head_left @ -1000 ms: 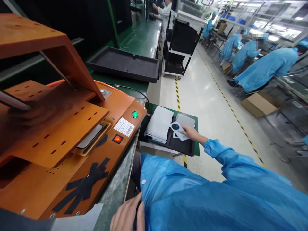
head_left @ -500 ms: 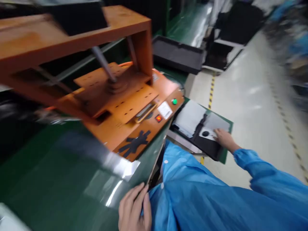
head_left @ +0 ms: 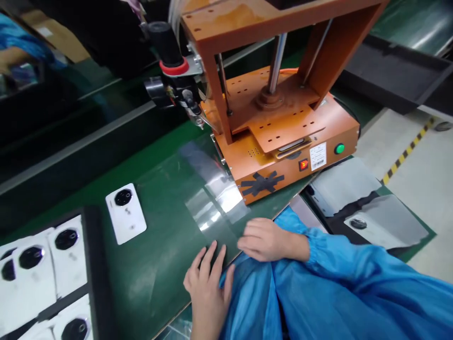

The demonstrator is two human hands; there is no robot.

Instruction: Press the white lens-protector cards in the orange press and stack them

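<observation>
My left hand [head_left: 210, 283] lies over the near edge of the green table [head_left: 163, 236], fingers apart and nothing in them. Just right of it, my right hand [head_left: 264, 240] rests at the same edge with its fingers curled; whether anything is under them is hidden. Ahead of both hands, clear plastic strips [head_left: 212, 212] are stuck on the tabletop. A white phone back [head_left: 128, 219] with a round dark camera ring lies alone to the left. Beyond the hands stands an orange press machine [head_left: 279, 165] with a green button and a lit red switch.
A black tray [head_left: 99, 278] of white phone backs fills the lower left. At the right, another black tray [head_left: 339, 219] holds film-covered plates and a phone back. A black regulator [head_left: 166, 47] is fixed to the press. Another person's arm [head_left: 14, 59] shows at the upper left.
The view has swung left, bringing the lone phone back and left tray into sight. My right hand has come from the right-hand tray to the table edge, beside my left hand.
</observation>
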